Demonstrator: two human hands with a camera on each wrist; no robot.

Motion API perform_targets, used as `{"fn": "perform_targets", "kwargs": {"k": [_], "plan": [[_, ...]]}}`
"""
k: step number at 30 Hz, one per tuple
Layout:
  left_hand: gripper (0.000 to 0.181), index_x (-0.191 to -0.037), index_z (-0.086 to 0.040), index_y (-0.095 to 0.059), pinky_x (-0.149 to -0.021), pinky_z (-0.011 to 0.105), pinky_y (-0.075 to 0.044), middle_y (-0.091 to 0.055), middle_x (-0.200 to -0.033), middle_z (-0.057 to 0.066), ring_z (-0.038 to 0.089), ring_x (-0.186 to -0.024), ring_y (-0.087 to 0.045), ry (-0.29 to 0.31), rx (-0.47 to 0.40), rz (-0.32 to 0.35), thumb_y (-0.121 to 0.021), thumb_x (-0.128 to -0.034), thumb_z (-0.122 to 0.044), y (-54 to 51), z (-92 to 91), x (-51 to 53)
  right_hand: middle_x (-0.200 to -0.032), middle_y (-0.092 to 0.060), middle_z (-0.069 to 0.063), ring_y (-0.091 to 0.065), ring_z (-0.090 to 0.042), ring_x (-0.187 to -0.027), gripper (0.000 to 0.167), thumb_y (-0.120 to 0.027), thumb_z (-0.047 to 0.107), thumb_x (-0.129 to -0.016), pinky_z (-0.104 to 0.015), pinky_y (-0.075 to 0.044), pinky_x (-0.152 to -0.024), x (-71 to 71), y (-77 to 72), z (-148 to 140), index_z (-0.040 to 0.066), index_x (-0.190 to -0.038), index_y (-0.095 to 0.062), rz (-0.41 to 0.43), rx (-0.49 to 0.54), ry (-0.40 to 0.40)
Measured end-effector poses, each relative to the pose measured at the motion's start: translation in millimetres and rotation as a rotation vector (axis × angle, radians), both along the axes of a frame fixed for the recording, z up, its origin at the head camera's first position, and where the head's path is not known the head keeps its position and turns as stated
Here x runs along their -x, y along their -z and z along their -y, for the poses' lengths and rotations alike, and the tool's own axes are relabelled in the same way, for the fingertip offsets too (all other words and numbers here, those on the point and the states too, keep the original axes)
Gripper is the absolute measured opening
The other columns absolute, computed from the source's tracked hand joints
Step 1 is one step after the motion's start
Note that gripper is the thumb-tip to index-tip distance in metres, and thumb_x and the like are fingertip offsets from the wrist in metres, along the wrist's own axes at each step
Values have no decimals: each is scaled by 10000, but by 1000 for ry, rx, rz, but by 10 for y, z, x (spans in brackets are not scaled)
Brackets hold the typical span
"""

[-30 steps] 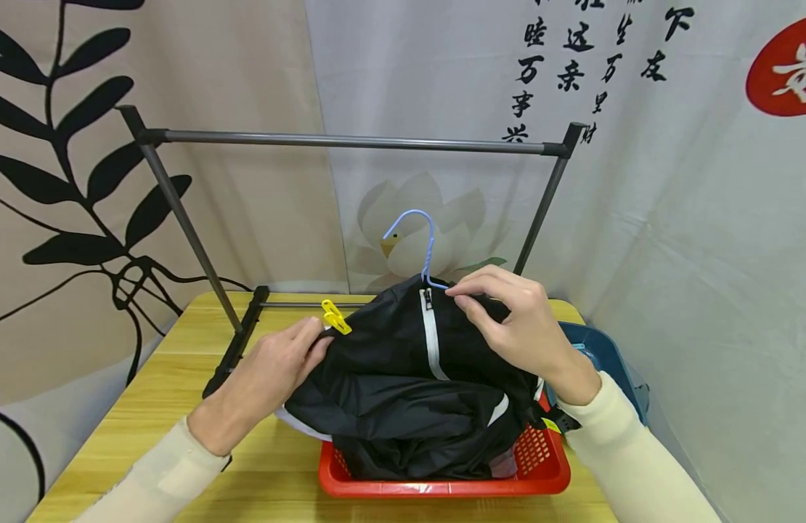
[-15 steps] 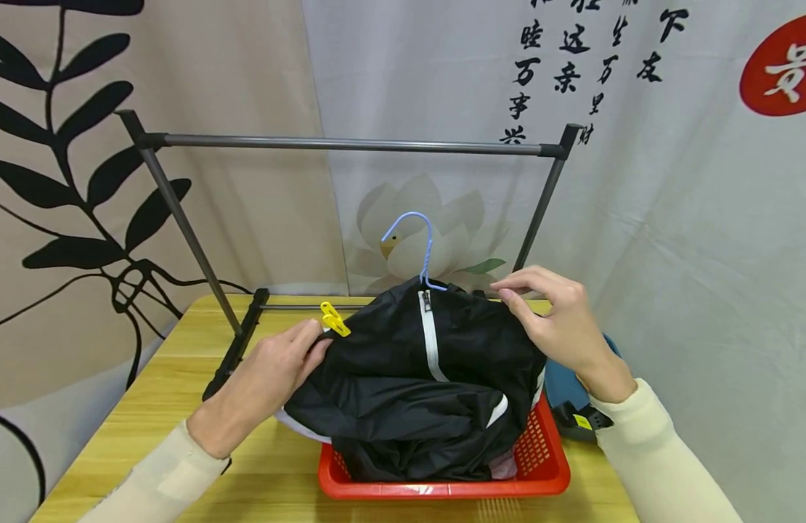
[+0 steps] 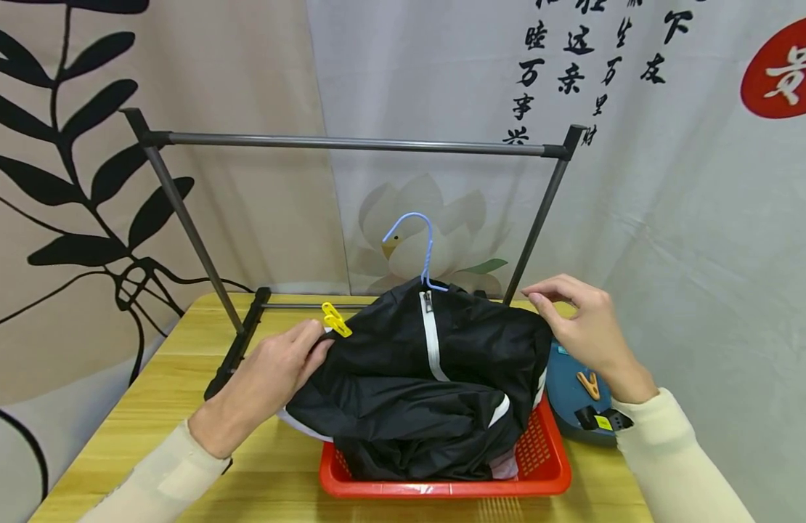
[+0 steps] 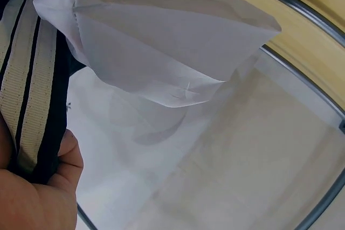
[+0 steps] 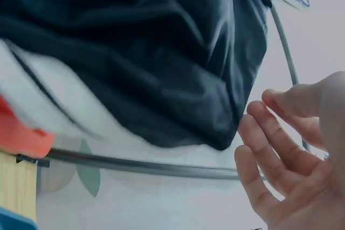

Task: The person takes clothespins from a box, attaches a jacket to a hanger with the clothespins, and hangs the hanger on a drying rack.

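A black jacket (image 3: 396, 410) with a white-edged zip is held up over the near middle of the wooden table (image 3: 279, 472), its lower folds lying over the red basket (image 3: 445, 490). Its left upper edge is grasped by the left hand (image 3: 272, 374), the cloth being pinched between thumb and fingers just beside a yellow clip (image 3: 335, 320). The right hand (image 3: 586, 327) is released, its fingers loosely bent beside the jacket's right upper corner; whether the cloth is brushed by the fingertips cannot be told. At the jacket's neck, the hook of a blue hanger (image 3: 431, 240) is seen upright. Pinkish cloth (image 3: 504, 466) is partly seen in the basket. To the right, a blue container (image 3: 563, 385) and an orange clothespin (image 3: 589, 386) are seen. Beyond the jacket, a grey rack (image 3: 357, 142) is placed before a printed curtain (image 3: 703, 218).
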State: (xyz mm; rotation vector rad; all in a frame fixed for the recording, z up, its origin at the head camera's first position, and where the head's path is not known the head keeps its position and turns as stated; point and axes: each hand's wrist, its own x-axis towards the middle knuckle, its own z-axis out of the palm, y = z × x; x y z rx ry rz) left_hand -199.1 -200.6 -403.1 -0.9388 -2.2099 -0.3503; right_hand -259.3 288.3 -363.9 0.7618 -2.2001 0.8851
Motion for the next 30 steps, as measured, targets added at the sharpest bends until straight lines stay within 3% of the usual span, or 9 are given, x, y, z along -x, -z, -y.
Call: {"fn": "perform_targets", "kwargs": {"k": [12, 21, 24, 30], "plan": [[445, -1077, -67, -581, -570, 146, -378, -408, -839, -33, 53, -649, -433, 6, -8, 1, -406, -1270, -428, 15, 20, -2, -1116, -885, -77, -671, 180, -1040, 189, -793, -25, -1073, -29, -536, -968, 155, 153, -269, 107, -1166, -893, 70, -3, 54], [448, -1063, -65, -572, -573, 140, -375, -398, -837, -34, 50, -656, -416, 16, -14, -9, -398, -1272, -422, 28, 15, -10, -1158, -883, -132, -616, 245, -994, 145, -767, 52, -1117, -7, -498, -880, 265, 358, -555, 108, -1186, -881, 182, -54, 142], [448, -1061, -66, -572, -575, 142, -376, -394, -836, -35, 52, -656, -417, 14, -15, -11, -401, -1272, -422, 31, 12, -10, -1175, -883, -143, -692, 137, -973, 136, -764, 83, -1128, -27, -516, -854, 304, 396, -640, 102, -1201, -877, 211, -86, 172], [442, -1069, -73, -572, -594, 151, -389, -394, -845, -40, 58, -666, -433, 1, -14, 2, -405, -1267, -431, 40, 18, -23, -1196, -873, -193, -847, -357, -995, 139, -783, 110, -1122, -91, -558, -834, 386, 471, -786, 85, -1230, -868, 280, -152, 198]]}}
